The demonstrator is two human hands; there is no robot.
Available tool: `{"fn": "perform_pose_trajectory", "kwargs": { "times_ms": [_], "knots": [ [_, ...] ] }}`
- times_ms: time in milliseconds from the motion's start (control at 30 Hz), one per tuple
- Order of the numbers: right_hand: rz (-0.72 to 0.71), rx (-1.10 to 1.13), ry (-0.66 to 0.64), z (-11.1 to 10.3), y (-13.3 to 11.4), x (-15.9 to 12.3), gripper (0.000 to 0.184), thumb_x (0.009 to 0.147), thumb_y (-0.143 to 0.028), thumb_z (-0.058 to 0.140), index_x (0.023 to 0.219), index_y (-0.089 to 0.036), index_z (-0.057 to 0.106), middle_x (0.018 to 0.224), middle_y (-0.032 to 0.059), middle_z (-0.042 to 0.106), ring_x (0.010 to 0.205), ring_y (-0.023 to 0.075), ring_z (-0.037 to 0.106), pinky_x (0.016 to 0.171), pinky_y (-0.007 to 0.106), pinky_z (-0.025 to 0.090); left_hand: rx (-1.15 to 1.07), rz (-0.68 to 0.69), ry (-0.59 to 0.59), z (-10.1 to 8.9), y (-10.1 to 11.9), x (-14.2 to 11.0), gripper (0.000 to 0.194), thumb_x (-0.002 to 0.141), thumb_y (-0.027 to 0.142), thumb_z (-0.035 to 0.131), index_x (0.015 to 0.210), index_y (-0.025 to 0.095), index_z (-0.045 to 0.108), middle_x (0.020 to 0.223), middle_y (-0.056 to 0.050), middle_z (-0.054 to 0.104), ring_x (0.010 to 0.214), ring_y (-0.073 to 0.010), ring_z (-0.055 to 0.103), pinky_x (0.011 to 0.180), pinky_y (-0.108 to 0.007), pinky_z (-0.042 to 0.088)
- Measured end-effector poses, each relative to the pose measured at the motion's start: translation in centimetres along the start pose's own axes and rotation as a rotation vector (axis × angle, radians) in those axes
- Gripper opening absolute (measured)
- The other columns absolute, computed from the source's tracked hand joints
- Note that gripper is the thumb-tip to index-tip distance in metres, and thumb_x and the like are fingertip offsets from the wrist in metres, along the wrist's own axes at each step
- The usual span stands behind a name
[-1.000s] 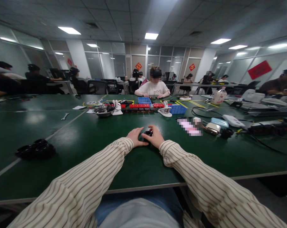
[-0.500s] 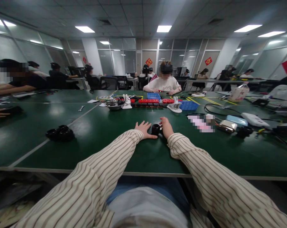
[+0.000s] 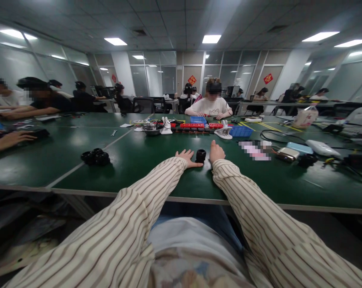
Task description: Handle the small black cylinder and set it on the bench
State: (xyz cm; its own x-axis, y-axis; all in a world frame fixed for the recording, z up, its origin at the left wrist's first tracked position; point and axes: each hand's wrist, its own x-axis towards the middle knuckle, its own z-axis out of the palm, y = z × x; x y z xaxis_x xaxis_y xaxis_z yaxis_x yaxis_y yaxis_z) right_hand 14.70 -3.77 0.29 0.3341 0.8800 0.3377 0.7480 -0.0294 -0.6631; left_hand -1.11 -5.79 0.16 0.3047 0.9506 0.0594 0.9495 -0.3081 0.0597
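A small black cylinder-shaped part (image 3: 200, 155) stands upright on the green table (image 3: 157, 176), between my two hands. My left hand (image 3: 187, 157) lies flat on the table just left of the part, fingers spread, holding nothing. My right hand (image 3: 216, 152) rests on its edge just right of the part with its fingers curled in and the thumb up. A small gap separates it from the part. Both striped sleeves reach forward over the table's near edge.
A pile of similar black parts (image 3: 95, 157) lies to the left. Farther back are a metal bowl (image 3: 152, 130), red pieces in a row (image 3: 195, 125), blue bins (image 3: 241, 131) and a white tool (image 3: 223, 133). Devices and cables (image 3: 290, 153) sit right. A person (image 3: 212, 107) sits opposite; another person's hand (image 3: 11, 139) is at far left.
My right hand has come off the black part, which now stands free. My left hand has flattened beside it. The view has pulled back and turned left.
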Motion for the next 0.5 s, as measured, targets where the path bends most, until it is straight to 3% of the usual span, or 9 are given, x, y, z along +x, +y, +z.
{"fn": "perform_pose_trajectory", "kwargs": {
  "times_ms": [267, 500],
  "knots": [
    [0.107, -0.091, 0.077, -2.3, 0.1, -2.0, 0.025, 0.090, -0.029, 0.048, 0.110, -0.016, 0.052, 0.112, 0.0072, 0.053, 0.095, 0.0178, 0.055, 0.081, 0.038, 0.047, 0.005, -0.061, 0.047, -0.1, 0.6, -2.5, 0.030, 0.088, 0.028, 0.051, 0.116, 0.016, 0.048, 0.119, -0.009, 0.050, 0.101, -0.0232, 0.053, 0.083, -0.044, 0.046],
    [0.151, -0.165, 0.085, -3.8, 0.3, -4.3, 0.024, 0.090, -0.029, 0.047, 0.110, -0.016, 0.052, 0.113, 0.0072, 0.053, 0.095, 0.0177, 0.055, 0.081, 0.037, 0.047, -0.014, -0.265, 0.069, -0.3, 2.1, -5.2, 0.033, 0.088, 0.029, 0.052, 0.118, 0.016, 0.046, 0.122, -0.009, 0.047, 0.105, -0.0248, 0.051, 0.086, -0.046, 0.043]
  ]
}}
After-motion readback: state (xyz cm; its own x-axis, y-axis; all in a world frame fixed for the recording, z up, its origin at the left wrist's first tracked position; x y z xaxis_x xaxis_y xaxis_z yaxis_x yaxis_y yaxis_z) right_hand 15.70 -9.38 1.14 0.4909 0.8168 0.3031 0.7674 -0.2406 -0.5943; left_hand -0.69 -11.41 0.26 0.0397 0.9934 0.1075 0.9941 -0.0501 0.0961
